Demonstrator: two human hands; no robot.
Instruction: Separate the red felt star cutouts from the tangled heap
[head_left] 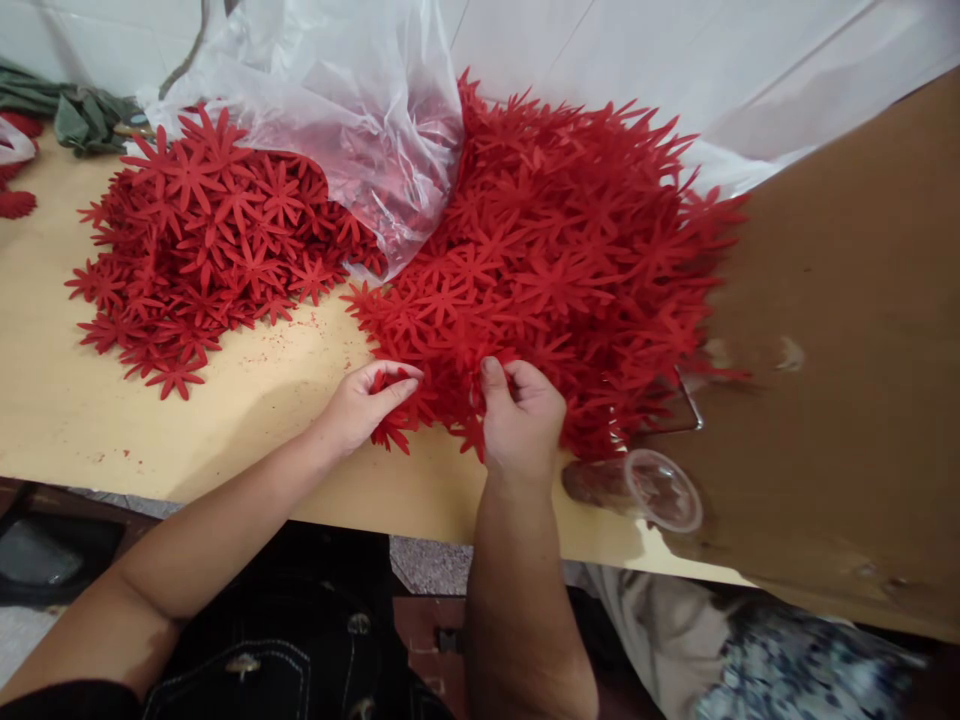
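Note:
My left hand (360, 410) is closed, thumb against fingers, on a red flower-shaped cutout (391, 432) whose narrow petals stick out below the fingertips. To its right my right hand (521, 420) pinches at red petals with thumb and bent fingers; which piece it grips is partly hidden behind the hand. Both hands are at the front edge of a large heap of red flower cutouts (517, 230). A second, smaller heap of the same cutouts (217, 230) lies to the left on the table.
A clear plastic bag (375, 130) drapes between the heaps. A clear plastic cup (637, 490) lies on its side near the front edge of the table (285, 380). A brown board (840, 350) stands at the right. Green cloth (90, 118) lies at the back left.

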